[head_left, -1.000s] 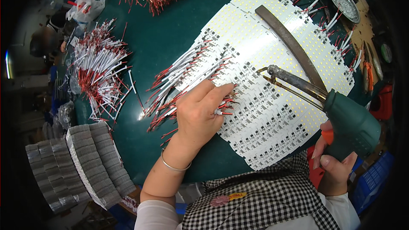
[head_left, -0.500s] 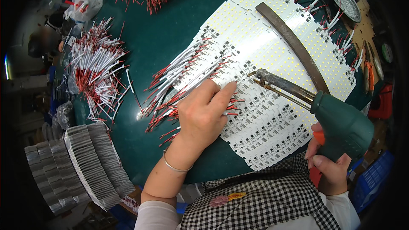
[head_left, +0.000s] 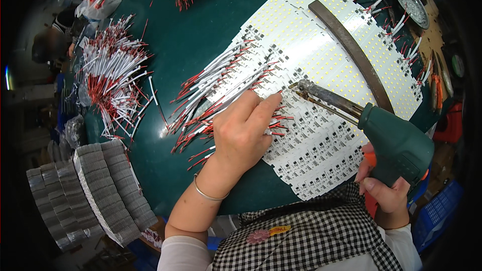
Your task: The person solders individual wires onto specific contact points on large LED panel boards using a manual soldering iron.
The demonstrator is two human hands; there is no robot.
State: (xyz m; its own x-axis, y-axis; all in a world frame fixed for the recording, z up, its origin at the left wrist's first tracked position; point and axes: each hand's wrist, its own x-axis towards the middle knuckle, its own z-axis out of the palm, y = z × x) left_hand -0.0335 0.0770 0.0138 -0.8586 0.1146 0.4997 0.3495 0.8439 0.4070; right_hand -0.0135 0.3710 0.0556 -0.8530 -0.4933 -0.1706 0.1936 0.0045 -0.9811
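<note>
Currently, a green soldering gun (head_left: 399, 143) is gripped in the right hand (head_left: 385, 190), its tip held just beside the fingertips of the left hand (head_left: 243, 128). Left fingers bunched over white circuit boards (head_left: 286, 20); whether a wire is pinched there cannot be told. Red-and-white wires (head_left: 213, 78) are fanned across the boards' left edge, onto the green table (head_left: 186, 35). A curved metal strip (head_left: 354, 52) is laid over the boards. More wires are heaped at far left, grey stacks (head_left: 108, 190) set nearer the body. Room dim; a blue basket (head_left: 444, 210) is seen lower right.
</note>
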